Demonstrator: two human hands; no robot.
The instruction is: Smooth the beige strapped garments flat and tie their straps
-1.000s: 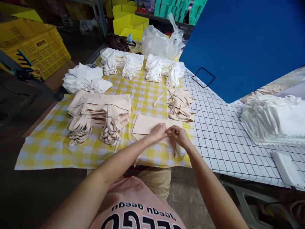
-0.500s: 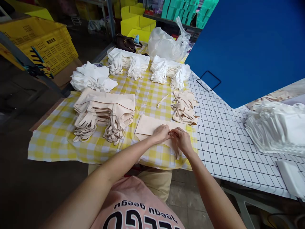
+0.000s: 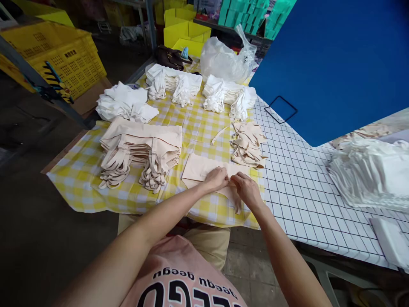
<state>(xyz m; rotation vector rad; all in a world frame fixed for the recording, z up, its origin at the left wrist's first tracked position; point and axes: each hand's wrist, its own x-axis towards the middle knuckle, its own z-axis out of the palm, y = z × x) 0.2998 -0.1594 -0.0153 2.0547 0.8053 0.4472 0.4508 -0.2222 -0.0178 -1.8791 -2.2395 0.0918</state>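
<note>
A beige strappy top lies flat near the table's front edge, its straps towards me. My left hand is closed on the top's edge near the strap, fingers pinched together. Just to its right, my right hand pinches the same part of the top, with a strap hanging below it. What sits between the fingertips is too small to make out. Left of my hands stands a neat stack of beige strappy tops, with bunched straps hanging at its front. A crumpled heap of beige tops lies beyond my right hand.
White strappy tops are stacked at the back and heaped at left. A loose strip lies on the yellow checked cloth. A blue board overhangs the right side, near a white stack. A yellow crate stands left.
My right hand has shifted slightly right, opening a small gap from my left hand, which stays in place. The cloth's front left corner hangs differently. The view has shifted a little.
</note>
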